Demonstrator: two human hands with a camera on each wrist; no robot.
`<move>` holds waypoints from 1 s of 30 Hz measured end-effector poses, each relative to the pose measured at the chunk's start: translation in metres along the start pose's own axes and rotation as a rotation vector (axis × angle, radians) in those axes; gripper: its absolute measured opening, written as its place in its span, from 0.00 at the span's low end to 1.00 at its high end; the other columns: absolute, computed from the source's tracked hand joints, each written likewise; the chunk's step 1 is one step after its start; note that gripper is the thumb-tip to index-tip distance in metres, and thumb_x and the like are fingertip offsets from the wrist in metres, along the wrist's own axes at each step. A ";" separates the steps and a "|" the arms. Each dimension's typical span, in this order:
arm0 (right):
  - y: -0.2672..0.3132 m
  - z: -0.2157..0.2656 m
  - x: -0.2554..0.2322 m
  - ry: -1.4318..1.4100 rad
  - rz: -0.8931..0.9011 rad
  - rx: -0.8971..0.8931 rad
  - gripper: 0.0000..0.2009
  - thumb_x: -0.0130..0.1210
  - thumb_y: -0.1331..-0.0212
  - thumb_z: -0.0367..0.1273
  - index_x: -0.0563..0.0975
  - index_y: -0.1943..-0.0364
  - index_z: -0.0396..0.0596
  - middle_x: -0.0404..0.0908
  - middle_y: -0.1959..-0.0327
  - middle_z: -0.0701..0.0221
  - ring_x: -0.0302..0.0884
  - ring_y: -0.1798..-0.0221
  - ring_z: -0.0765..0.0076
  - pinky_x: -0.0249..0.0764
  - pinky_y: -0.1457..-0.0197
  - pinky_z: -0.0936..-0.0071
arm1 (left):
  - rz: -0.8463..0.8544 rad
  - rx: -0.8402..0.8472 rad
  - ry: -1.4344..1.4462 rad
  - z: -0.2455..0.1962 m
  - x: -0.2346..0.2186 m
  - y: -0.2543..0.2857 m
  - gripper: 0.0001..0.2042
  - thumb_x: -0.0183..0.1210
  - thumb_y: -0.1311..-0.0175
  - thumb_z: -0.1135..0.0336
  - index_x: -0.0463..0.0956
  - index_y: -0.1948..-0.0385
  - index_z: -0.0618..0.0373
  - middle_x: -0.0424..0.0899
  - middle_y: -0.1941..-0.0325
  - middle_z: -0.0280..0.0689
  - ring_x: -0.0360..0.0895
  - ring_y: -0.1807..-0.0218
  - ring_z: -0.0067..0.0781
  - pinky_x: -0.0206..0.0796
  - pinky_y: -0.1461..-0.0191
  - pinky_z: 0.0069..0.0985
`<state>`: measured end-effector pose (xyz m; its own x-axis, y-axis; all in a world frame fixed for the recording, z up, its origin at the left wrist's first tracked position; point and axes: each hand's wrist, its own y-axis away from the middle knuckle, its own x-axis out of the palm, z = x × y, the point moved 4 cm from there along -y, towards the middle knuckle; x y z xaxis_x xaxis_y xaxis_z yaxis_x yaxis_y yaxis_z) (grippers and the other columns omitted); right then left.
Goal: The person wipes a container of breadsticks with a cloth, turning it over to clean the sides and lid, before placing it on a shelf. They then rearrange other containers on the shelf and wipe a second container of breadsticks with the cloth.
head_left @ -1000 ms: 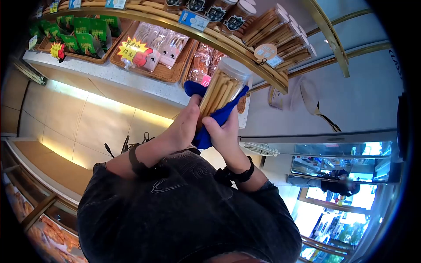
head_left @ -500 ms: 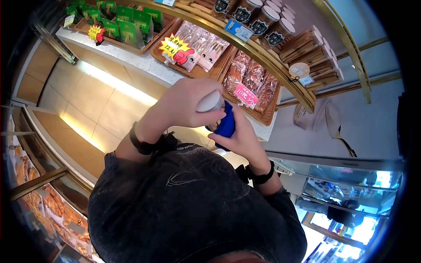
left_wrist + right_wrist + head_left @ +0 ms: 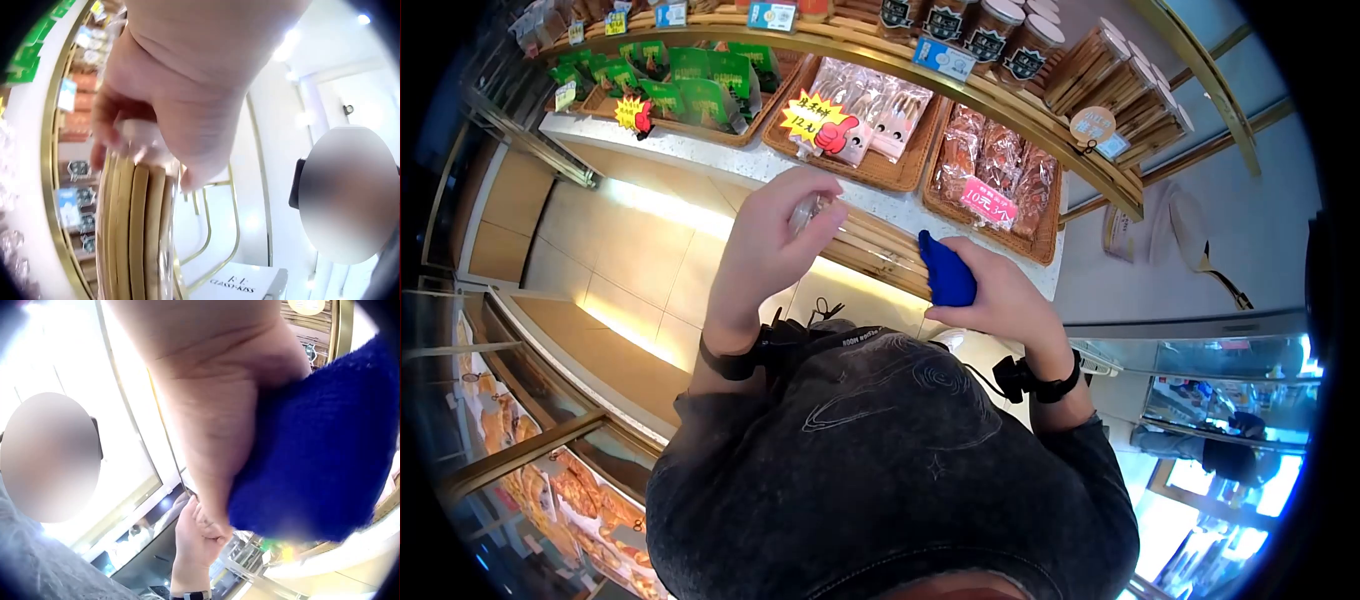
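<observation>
A clear jar of breadsticks lies nearly level in front of my body. My left hand grips its lid end, fingers on one side and thumb on the other. In the left wrist view, pale sticks fill the clear jar below that hand. At the jar's other end, my right hand holds a blue cloth against the base. The cloth fills much of the right wrist view and hides the fingers under it.
Behind the jar, a white counter carries wicker baskets with green packets, pink-faced packs and wrapped pastries. Above it, a gold-edged shelf bears more stick jars. A bread case stands at lower left.
The jar has gone from upright, through pointing up at my face, to lying crosswise. My left hand has shifted from its side to the lid end; the right hand and cloth have moved right.
</observation>
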<state>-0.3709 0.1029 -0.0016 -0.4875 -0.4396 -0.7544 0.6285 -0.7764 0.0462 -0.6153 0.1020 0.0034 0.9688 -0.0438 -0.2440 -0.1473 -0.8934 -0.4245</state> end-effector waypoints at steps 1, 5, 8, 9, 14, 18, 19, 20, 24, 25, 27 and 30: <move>0.001 0.004 0.001 -0.007 -0.013 0.013 0.34 0.68 0.59 0.44 0.69 0.47 0.44 0.78 0.60 0.57 0.77 0.59 0.50 0.72 0.54 0.65 | -0.108 0.022 -0.033 0.006 0.004 0.003 0.07 0.56 0.44 0.73 0.74 0.64 0.63 0.77 0.69 0.38 0.74 0.67 0.27 0.65 0.62 0.21; -0.007 0.022 0.011 0.165 -0.091 -0.008 0.35 0.67 0.59 0.48 0.69 0.48 0.43 0.78 0.60 0.54 0.76 0.57 0.44 0.72 0.54 0.60 | -0.175 0.193 -0.103 0.004 0.027 -0.003 0.04 0.55 0.44 0.73 0.73 0.70 0.64 0.75 0.73 0.40 0.74 0.71 0.34 0.66 0.65 0.25; -0.019 0.043 0.020 0.038 -0.125 0.065 0.36 0.67 0.60 0.49 0.68 0.48 0.43 0.77 0.62 0.53 0.76 0.59 0.42 0.72 0.54 0.57 | -0.040 0.376 -0.141 -0.007 0.056 0.001 0.05 0.56 0.48 0.74 0.75 0.70 0.63 0.77 0.72 0.43 0.76 0.70 0.41 0.68 0.65 0.28; -0.020 0.042 0.019 0.023 -0.175 0.001 0.35 0.67 0.59 0.49 0.68 0.49 0.42 0.77 0.63 0.53 0.76 0.60 0.42 0.72 0.55 0.58 | -0.066 0.380 -0.139 -0.005 0.052 0.000 0.05 0.55 0.48 0.75 0.75 0.69 0.63 0.77 0.72 0.43 0.76 0.71 0.40 0.68 0.66 0.28; -0.010 0.004 0.030 -0.232 0.068 0.068 0.37 0.68 0.59 0.50 0.69 0.47 0.41 0.77 0.62 0.56 0.76 0.59 0.54 0.69 0.55 0.66 | -0.102 0.350 -0.123 -0.006 0.028 -0.002 0.06 0.53 0.49 0.76 0.75 0.69 0.64 0.77 0.73 0.43 0.75 0.73 0.37 0.68 0.67 0.26; -0.006 0.009 0.028 -0.272 0.138 0.126 0.37 0.68 0.60 0.50 0.69 0.48 0.41 0.78 0.63 0.55 0.76 0.60 0.51 0.70 0.55 0.64 | -0.073 0.364 -0.046 -0.004 0.035 -0.003 0.06 0.52 0.48 0.77 0.74 0.70 0.65 0.77 0.73 0.43 0.75 0.72 0.35 0.68 0.67 0.25; -0.008 0.016 0.025 -0.280 0.100 0.129 0.36 0.68 0.60 0.50 0.69 0.49 0.41 0.78 0.63 0.54 0.77 0.61 0.49 0.70 0.56 0.63 | -0.052 0.401 -0.058 -0.005 0.040 -0.004 0.05 0.51 0.48 0.77 0.74 0.70 0.65 0.77 0.73 0.43 0.75 0.72 0.35 0.68 0.66 0.25; -0.010 0.019 0.024 -0.277 0.094 0.135 0.36 0.68 0.60 0.50 0.69 0.49 0.41 0.78 0.63 0.54 0.77 0.61 0.49 0.70 0.56 0.63 | -0.048 0.404 -0.051 -0.006 0.044 -0.006 0.05 0.51 0.48 0.77 0.74 0.70 0.65 0.77 0.73 0.43 0.75 0.72 0.35 0.68 0.66 0.25; -0.017 0.028 0.009 -0.143 -0.047 -0.036 0.36 0.68 0.60 0.49 0.68 0.50 0.41 0.77 0.66 0.53 0.77 0.61 0.47 0.70 0.57 0.62 | -0.087 0.491 -0.093 -0.014 0.035 -0.012 0.06 0.50 0.47 0.75 0.74 0.71 0.66 0.77 0.72 0.44 0.75 0.72 0.36 0.68 0.66 0.25; -0.014 0.024 0.004 -0.160 0.046 0.001 0.35 0.68 0.60 0.49 0.68 0.50 0.42 0.77 0.67 0.53 0.77 0.62 0.48 0.70 0.58 0.63 | -0.124 0.488 -0.080 -0.015 0.028 -0.012 0.06 0.50 0.47 0.74 0.74 0.70 0.66 0.78 0.71 0.45 0.75 0.71 0.37 0.68 0.66 0.25; -0.007 0.005 0.000 -0.179 0.200 0.087 0.35 0.66 0.57 0.51 0.69 0.49 0.42 0.78 0.64 0.56 0.77 0.60 0.54 0.71 0.55 0.66 | -0.191 0.495 -0.095 -0.017 0.017 -0.011 0.08 0.49 0.45 0.73 0.74 0.71 0.67 0.78 0.71 0.46 0.75 0.71 0.38 0.68 0.66 0.25; 0.004 -0.040 0.016 -0.567 0.022 -0.023 0.34 0.65 0.52 0.47 0.67 0.44 0.41 0.78 0.61 0.65 0.75 0.58 0.67 0.70 0.53 0.73 | -0.262 0.547 -0.167 -0.019 0.015 -0.008 0.16 0.44 0.37 0.64 0.74 0.70 0.70 0.79 0.68 0.50 0.75 0.68 0.38 0.67 0.63 0.26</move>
<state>-0.3520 0.1110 -0.0397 -0.7193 -0.6342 -0.2835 0.6521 -0.7571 0.0391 -0.5964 0.0999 0.0193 0.9488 0.2558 -0.1854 -0.0325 -0.5048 -0.8626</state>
